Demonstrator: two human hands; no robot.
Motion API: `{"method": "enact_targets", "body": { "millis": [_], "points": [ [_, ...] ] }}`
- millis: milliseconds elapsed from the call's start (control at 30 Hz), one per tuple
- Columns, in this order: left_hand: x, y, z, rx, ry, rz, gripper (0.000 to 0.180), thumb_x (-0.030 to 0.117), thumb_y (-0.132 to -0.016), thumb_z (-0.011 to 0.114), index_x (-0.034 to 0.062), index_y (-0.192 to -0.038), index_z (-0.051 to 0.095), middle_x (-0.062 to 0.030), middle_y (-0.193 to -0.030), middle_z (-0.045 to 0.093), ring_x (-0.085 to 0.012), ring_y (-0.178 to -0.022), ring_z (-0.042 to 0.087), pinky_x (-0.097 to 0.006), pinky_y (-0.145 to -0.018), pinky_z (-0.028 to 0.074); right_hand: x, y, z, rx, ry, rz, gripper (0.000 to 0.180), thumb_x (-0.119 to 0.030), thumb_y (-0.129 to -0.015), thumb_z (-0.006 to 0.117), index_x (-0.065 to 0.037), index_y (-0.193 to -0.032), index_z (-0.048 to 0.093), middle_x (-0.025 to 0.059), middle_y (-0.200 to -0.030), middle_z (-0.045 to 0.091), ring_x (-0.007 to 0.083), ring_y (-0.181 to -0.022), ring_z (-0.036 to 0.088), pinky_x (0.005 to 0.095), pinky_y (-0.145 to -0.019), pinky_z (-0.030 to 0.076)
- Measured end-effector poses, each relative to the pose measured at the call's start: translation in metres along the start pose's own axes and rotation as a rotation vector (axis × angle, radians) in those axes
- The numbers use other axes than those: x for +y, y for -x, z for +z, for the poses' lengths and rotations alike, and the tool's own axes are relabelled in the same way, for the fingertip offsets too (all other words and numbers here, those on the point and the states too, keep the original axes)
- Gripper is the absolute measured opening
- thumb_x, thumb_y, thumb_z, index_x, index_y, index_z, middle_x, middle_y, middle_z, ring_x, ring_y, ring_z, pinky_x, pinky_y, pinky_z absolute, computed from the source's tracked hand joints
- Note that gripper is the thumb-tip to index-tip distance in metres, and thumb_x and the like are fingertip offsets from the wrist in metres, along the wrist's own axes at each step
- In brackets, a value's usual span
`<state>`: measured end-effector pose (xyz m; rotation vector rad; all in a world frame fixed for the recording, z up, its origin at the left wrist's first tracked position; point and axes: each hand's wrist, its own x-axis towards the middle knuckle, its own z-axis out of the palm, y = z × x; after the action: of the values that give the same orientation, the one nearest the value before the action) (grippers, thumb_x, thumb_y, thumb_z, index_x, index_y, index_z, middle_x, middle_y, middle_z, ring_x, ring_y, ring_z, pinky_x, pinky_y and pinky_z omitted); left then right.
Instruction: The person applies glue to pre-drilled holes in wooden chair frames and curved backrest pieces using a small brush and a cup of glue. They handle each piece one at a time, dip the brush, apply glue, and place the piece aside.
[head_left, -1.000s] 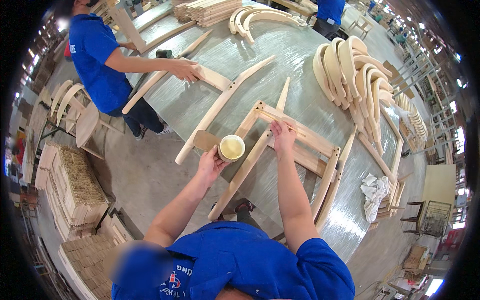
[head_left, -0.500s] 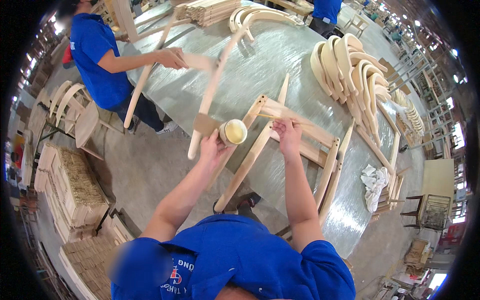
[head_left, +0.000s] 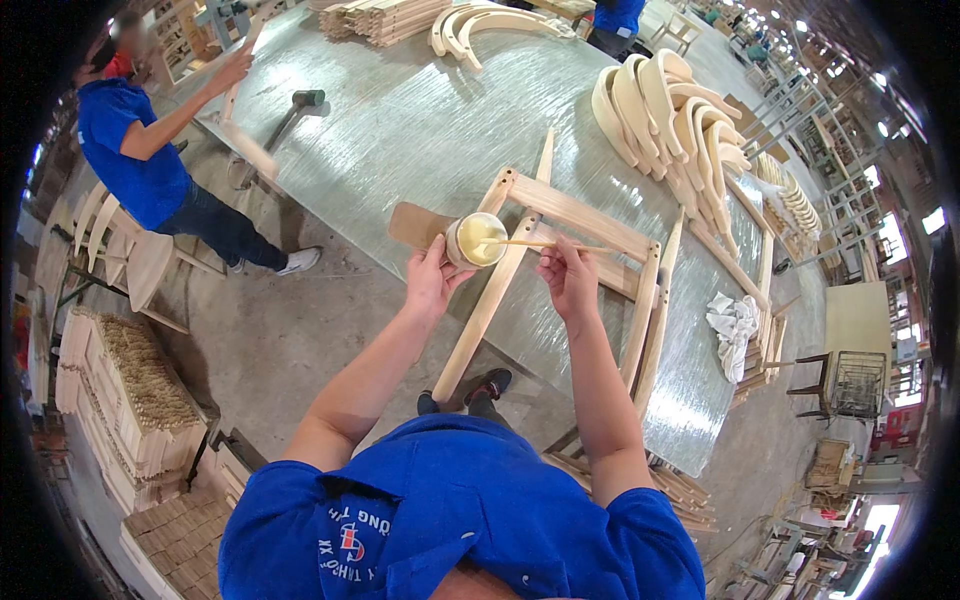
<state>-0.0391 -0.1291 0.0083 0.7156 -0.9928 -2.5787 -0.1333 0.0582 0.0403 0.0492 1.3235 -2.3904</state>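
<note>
My left hand point(head_left: 430, 278) is closed round a small round cup point(head_left: 462, 243) of pale yellow paste. A flat brown piece point(head_left: 415, 226) juts out beside the cup on its left. Between the fingers of my right hand point(head_left: 568, 280) is a thin wooden stick point(head_left: 525, 243), lying nearly level with its left tip in the paste. Both hands are above a pale wooden frame point(head_left: 590, 222) with legs and crosspieces, at the edge of the metal-topped table point(head_left: 390, 130). Dark holes show at the frame's corners.
Curved wooden parts point(head_left: 665, 125) are heaped at the table's right, with a white cloth point(head_left: 733, 322) nearer. A mallet point(head_left: 308, 98) lies at the far left. A co-worker point(head_left: 140, 150) stands at the left edge. Stacked wooden pieces point(head_left: 130, 400) stand on the left floor.
The stick's tip has gone from over the frame into the cup, and the cup has come nearer my right hand. The co-worker has moved left with the wooden frame, leaving the mallet in view.
</note>
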Motion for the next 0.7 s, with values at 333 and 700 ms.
{"method": "enact_targets", "body": {
  "millis": [333,700],
  "points": [
    [-0.025,-0.014,0.023,-0.032,0.014,0.010,0.026,0.023,-0.095,0.042,0.0038,-0.113,0.044,-0.0111,-0.105,0.059,-0.0223,-0.089,0.063,-0.038,-0.074,0.057,0.013,-0.003,-0.026,0.158,-0.125,0.046,0.013,-0.013,-0.085,0.060,-0.009,-0.077,0.051,0.0041,-0.066,0.057,0.0134,-0.060,0.057,0.0291,-0.056,0.052],
    [-0.043,-0.040,0.009,0.032,-0.005,0.002,0.027,0.024,-0.095,0.042,0.0024,-0.113,0.043,-0.0127,-0.103,0.058,-0.0236,-0.089,0.063,-0.038,-0.075,0.057,-0.015,-0.045,-0.027,0.123,0.256,-0.266,0.015,-0.015,-0.087,0.060,-0.004,-0.077,0.054,0.0070,-0.070,0.060,0.0149,-0.062,0.060,0.0292,-0.053,0.051]
  ]
}}
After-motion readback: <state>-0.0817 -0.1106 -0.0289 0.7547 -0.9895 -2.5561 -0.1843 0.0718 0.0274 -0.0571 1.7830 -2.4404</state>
